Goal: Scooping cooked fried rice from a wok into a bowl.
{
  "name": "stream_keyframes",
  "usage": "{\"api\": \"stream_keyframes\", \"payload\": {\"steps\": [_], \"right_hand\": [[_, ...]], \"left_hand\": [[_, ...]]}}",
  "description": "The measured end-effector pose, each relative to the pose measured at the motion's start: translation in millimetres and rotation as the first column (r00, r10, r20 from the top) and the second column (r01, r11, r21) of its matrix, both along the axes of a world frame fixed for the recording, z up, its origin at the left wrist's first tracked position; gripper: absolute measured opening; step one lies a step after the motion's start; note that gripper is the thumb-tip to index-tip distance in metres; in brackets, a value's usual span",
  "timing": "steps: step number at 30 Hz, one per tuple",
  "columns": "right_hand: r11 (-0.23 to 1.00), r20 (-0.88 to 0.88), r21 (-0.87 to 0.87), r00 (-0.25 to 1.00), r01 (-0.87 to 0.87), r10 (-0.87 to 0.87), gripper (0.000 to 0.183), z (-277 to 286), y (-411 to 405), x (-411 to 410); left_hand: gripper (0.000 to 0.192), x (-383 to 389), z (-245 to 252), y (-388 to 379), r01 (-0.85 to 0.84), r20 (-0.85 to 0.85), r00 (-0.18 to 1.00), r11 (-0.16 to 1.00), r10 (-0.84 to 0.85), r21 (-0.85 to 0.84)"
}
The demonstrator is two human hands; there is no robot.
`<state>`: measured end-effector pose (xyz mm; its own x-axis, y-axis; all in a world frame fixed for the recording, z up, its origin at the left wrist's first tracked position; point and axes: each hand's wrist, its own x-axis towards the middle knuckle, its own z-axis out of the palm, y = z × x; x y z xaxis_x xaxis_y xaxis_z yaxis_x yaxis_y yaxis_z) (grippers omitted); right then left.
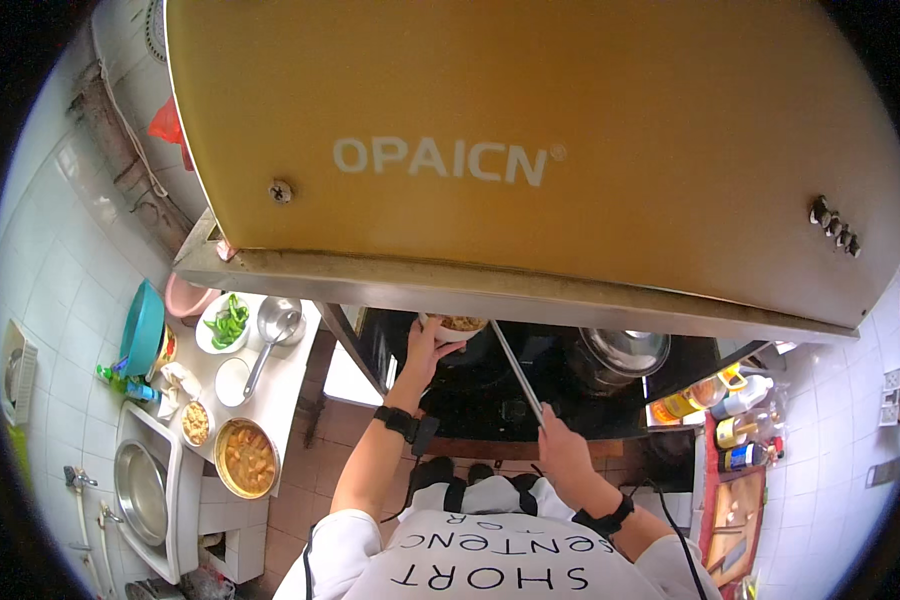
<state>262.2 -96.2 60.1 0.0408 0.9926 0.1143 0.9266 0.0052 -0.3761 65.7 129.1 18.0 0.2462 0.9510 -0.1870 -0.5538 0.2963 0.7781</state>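
My left hand (427, 346) holds a white bowl (461, 334) of brown food over the left side of a black stove (495, 397), just under the range hood's edge. My right hand (564, 448) is closed around a long metal utensil handle (518, 365); its far end is hidden behind the hood, so I cannot tell what tool it is. A metal pot with a shiny lid (630, 349) stands on the right side of the stove. The hood hides the back of the stove.
A gold range hood (450, 217) juts over the stove. On the left counter are a bowl of green peppers (227, 324), a metal ladle (259, 369) and a pot of stew (246, 457), beside a sink (184, 480). Bottles (742, 427) and a cleaver (734, 556) are at right.
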Motion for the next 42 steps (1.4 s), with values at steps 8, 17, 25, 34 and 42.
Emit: {"api": "stream_keyframes", "payload": {"steps": [8, 17, 25, 34, 42], "right_hand": [[0.995, 0.271, -0.104, 0.962, -0.006, 0.034, 0.06, -10, -12, -24], [0.985, -0.197, 0.17, 0.98, 0.03, 0.004, 0.044, 9, -11, 0], [0.951, -0.388, 0.3, 0.92, 0.076, 0.049, 0.039, 27, -10, -2], [0.965, -0.71, -0.248, 0.662, 0.086, -0.242, 0.032, 9, 54, 50], [0.987, -0.135, -0.149, 0.988, 0.061, -0.082, 0.036, -15, 141, 55]], "left_hand": [[0.051, 11, 6, -2, 0.0, 0.031, 1.0, 0.999, -0.001, 0.034], [0.04, -5, 19, -16, -0.022, 0.088, 0.996, 0.998, 0.016, 0.061], [0.045, -14, 19, -29, -0.046, 0.137, 0.99, 0.998, 0.04, 0.039], [0.052, -50, -3, -59, -0.016, 0.095, 0.995, 1.0, 0.015, 0.01], [0.06, -84, -6, -126, -0.058, 0.102, 0.993, 0.998, 0.054, 0.03]]}}
